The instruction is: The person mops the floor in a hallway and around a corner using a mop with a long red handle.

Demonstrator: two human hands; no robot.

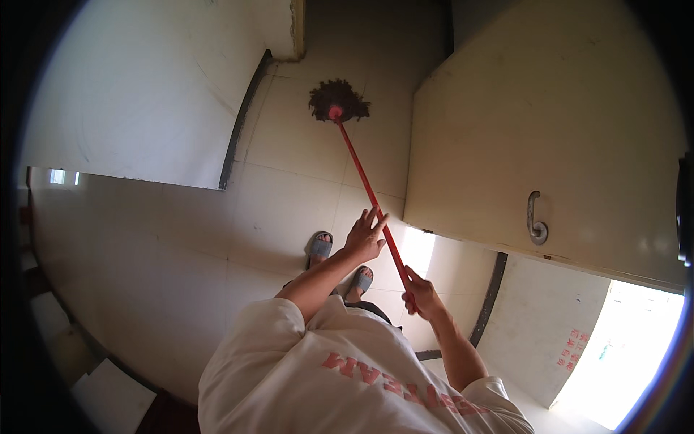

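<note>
A mop with a red handle (358,163) slants across the tiled floor (293,200), away from me. Its dark, stringy head (337,97) lies spread on the tiles, joined to the handle by a red socket. My right hand (423,293) is closed around the handle near its lower end in the picture. Farther up the shaft, my left hand (368,234) touches the handle's left side with its fingers spread; whether it bears any grip there is unclear.
On the right stands a pale door (542,135) with a metal handle (535,219). A white wall (146,97) with a dark base strip is at the left. My feet, in grey slippers (321,245), stand below my left hand. Bright light enters at the lower right.
</note>
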